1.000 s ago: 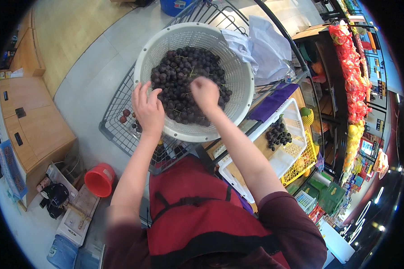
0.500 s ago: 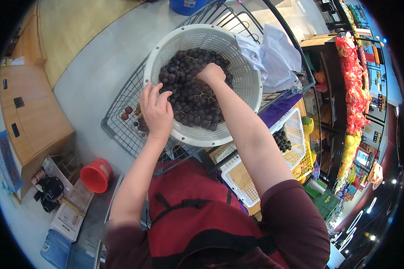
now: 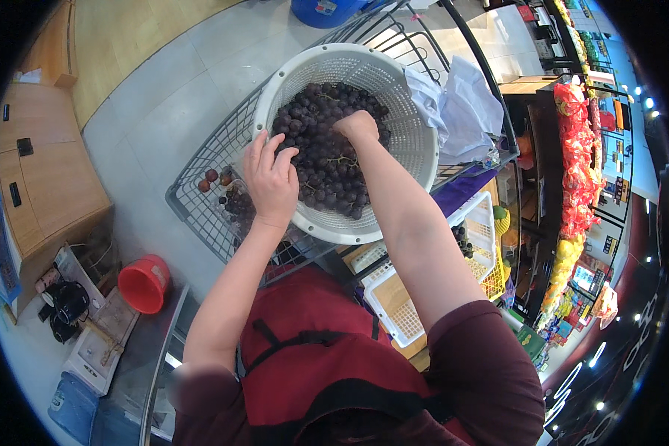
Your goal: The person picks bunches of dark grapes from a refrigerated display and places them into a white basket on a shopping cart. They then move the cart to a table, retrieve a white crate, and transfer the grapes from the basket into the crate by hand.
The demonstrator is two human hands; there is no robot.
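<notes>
A round, pale grey perforated basket (image 3: 416, 160) holds a heap of dark purple grapes (image 3: 323, 111), with thin green stems showing among them. My left hand (image 3: 273, 182) lies against the basket's left rim, fingers spread and the thumb pointing inward over the grapes. My right hand (image 3: 359, 128) reaches down into the right side of the heap with its fingers curled under. Its fingertips and whatever they grip are hidden among the grapes.
Under the basket is a grey wire cart (image 3: 201, 186) with loose grapes (image 3: 236, 204) at its left. White plastic (image 3: 472, 111) hangs at the right rim. White crates (image 3: 398, 308) stand at the near right, a red bucket (image 3: 143, 284) at the left, a blue bucket (image 3: 327, 11) beyond.
The whole view has shifted slightly, so the basket sits a little farther right. Both hands keep nearly the same places, left at the rim and right in the grapes.
</notes>
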